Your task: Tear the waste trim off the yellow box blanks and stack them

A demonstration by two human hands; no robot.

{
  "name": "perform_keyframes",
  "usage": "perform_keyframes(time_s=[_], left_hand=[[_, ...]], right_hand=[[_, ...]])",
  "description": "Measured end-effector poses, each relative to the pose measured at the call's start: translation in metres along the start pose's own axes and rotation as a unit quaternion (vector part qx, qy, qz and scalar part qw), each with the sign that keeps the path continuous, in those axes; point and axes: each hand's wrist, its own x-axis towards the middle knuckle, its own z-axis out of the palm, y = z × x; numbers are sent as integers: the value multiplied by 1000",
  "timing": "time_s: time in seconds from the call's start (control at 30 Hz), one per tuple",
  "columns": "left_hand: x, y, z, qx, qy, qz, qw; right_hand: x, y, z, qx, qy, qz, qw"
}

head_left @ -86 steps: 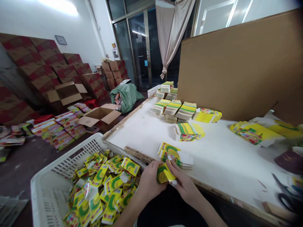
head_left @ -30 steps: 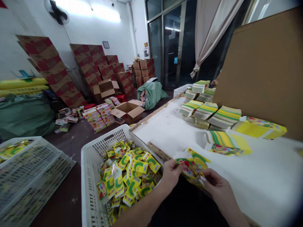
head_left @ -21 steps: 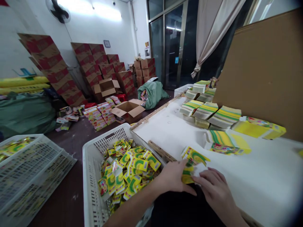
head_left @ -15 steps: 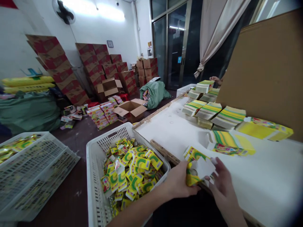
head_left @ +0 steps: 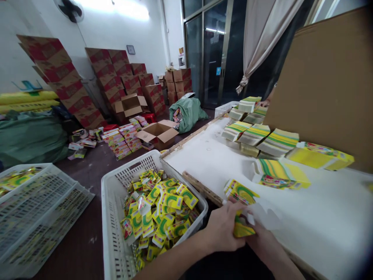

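Note:
My left hand (head_left: 223, 230) and my right hand (head_left: 261, 243) are closed together on one small yellow and green carton (head_left: 242, 228) at the near edge of the white table (head_left: 314, 217). Its white flaps stick out to the right, blurred by motion. Just beyond my fingers lies a short stack of flat cartons (head_left: 240, 191) of the same print. To my left a white plastic crate (head_left: 115, 217) holds several folded yellow and green cartons (head_left: 159, 210).
Bundles of flat cartons (head_left: 259, 134) lie at the table's far side before a big cardboard sheet (head_left: 326, 81). Another person's hand (head_left: 265, 103) shows behind it. More white crates (head_left: 35, 202) stand at left. Red and brown boxes (head_left: 96, 81) line the wall.
Both hands took a flat carton from the stack, opened it and drew it back to the table's near edge. The right hand has closed on it from the right. The view turned left.

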Motion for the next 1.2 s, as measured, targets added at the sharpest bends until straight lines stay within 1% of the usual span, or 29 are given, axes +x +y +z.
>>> perform_keyframes(time_s=[0.03,0.1,0.13,0.17,0.2,0.23,0.3,0.33,0.4,0.43,0.47,0.53,0.57,0.6,0.63,0.7,0.77,0.83,0.9,0.93,0.97,1.03,1.07,1.1,1.13,1.2], left_hand=[[0,1,1,12,-3,7,1000],[0,2,0,25,-8,3,1000],[0,3,-2,25,-12,-5,1000],[0,4,-4,23,-18,-15,999],[0,4,-6,17,-29,-28,999],[1,4,-8,9,-41,-44,998],[4,3,-9,1,-62,-60,996],[5,2,-9,8,-68,-47,997],[8,0,-6,33,-67,9,997],[9,-1,-4,41,-54,30,997],[9,-2,-3,44,-34,34,998],[7,-4,-3,41,15,-15,999],[5,-4,-5,41,32,-45,998],[3,-5,-7,44,43,-68,996],[1,-5,-9,50,46,-80,994],[-1,-7,-16,59,42,-83,994],[-1,-9,-23,68,33,-78,994],[2,-11,-28,76,12,-68,995],[6,-10,-30,78,-4,-54,995],[8,-9,-29,79,-5,-50,996],[10,-7,-27,80,0,-50,996],[11,-2,-23,86,13,-60,994],[10,-1,-21,88,18,-67,994],[7,-1,-21,87,20,-72,993],[3,-3,-23,85,18,-76,993],[-11,-17,-34,99,13,-98,990]], right_hand=[[0,0,2,49,-7,36,998],[-1,3,6,127,-23,107,986],[-2,6,8,162,-18,132,978],[-4,8,9,183,-7,141,973],[-5,10,10,180,10,129,975],[-7,11,10,156,23,103,982],[-11,11,9,55,30,28,998],[-13,10,9,-11,18,-12,1000],[-14,6,5,-129,-20,-68,989],[-14,5,3,-168,-30,-81,982],[-13,5,0,-194,-25,-89,977],[-10,5,-7,-219,20,-89,971],[-9,7,-10,-225,42,-89,969],[-8,8,-14,-231,51,-90,967],[-7,9,-17,-240,43,-92,965],[-6,8,-24,-264,-7,-91,960],[-5,2,-31,-281,-54,-73,955],[-3,-6,-37,-278,-95,-47,955],[0,-13,-39,-260,-125,-26,957],[2,-15,-38,-248,-120,-19,961],[3,-15,-34,-235,-99,-14,967],[4,-12,-24,-213,-30,-8,976],[4,-9,-19,-202,-6,-4,979],[4,-5,-15,-188,-1,1,982],[3,-2,-13,-170,-12,6,985],[4,5,-17,-133,-39,11,990]])
